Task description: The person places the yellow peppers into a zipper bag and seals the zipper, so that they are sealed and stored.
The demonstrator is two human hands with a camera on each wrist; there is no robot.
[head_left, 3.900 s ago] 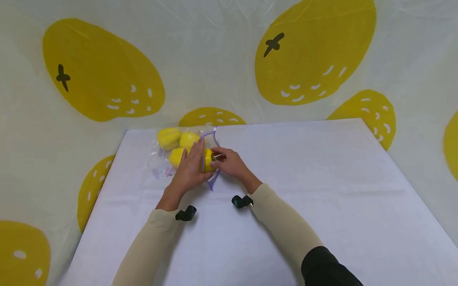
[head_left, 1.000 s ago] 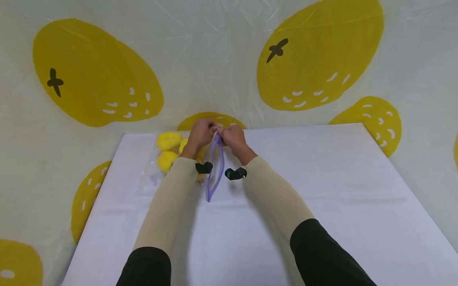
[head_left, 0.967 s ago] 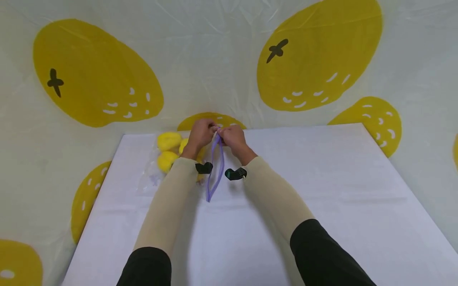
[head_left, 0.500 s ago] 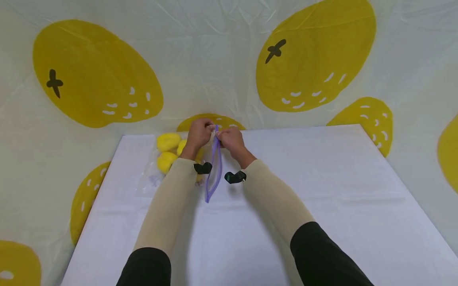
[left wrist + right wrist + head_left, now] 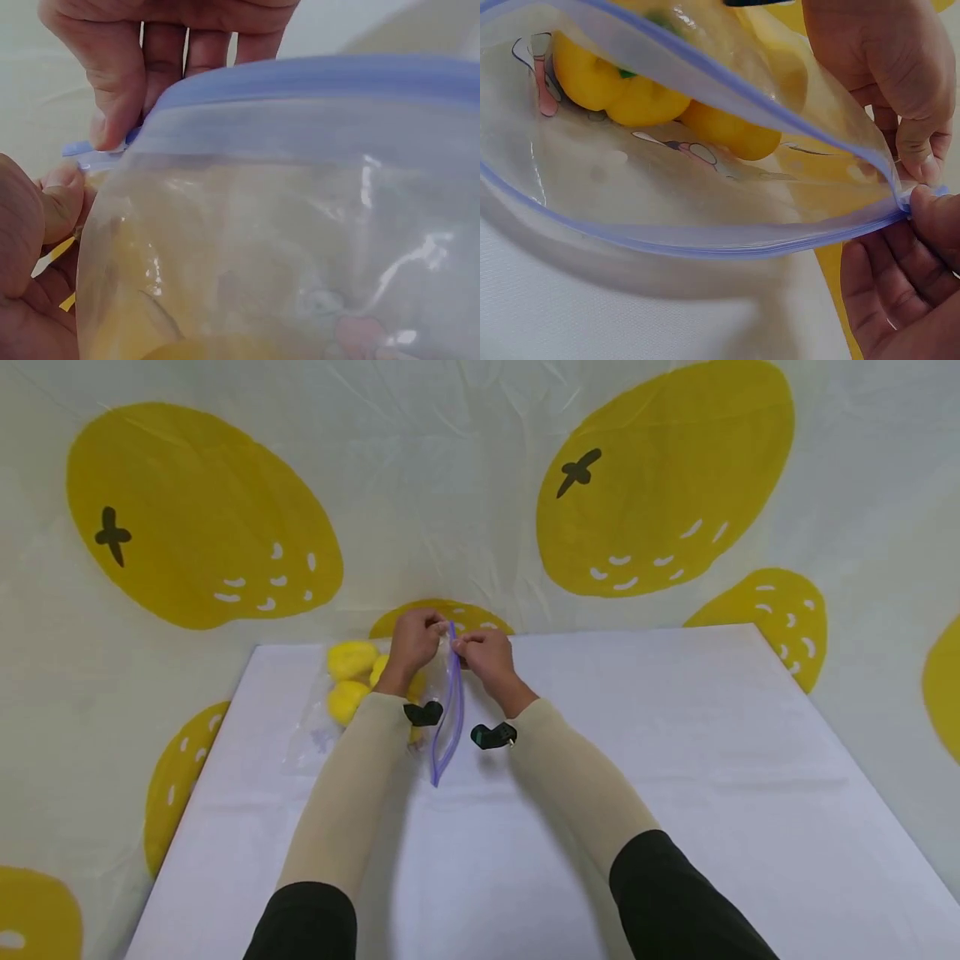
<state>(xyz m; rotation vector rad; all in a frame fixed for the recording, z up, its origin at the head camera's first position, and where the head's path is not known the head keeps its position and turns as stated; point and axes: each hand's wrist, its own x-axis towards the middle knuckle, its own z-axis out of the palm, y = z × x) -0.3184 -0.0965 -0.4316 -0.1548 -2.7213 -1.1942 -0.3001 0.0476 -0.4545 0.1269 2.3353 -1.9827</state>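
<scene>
A clear zip bag (image 5: 307,747) lies at the table's back left with several yellow bell peppers (image 5: 351,660) inside, green stems showing in the right wrist view. Its purple zip strip (image 5: 459,718) faces right, and the mouth gapes between the two lips (image 5: 720,251) over most of its length. My left hand (image 5: 411,643) pinches the bag's far corner between thumb and finger, just beside the strip's end (image 5: 75,148). Close by, my right hand (image 5: 487,656) pinches the strip itself, its thumb (image 5: 109,127) pressed on the zip. My left forearm hides some of the peppers.
A white cloth covers the table (image 5: 637,760), whose back edge runs just behind my hands. Behind it hangs a pale sheet (image 5: 442,485) printed with large yellow fruit shapes. Small black cameras sit at both wrists, the left one (image 5: 423,713) close to the strip.
Earlier, both hands were around a pepper at the bag's mouth; it now lies inside. Both hands moved to the zip's far end. Lately the right hand has slid slightly down the strip.
</scene>
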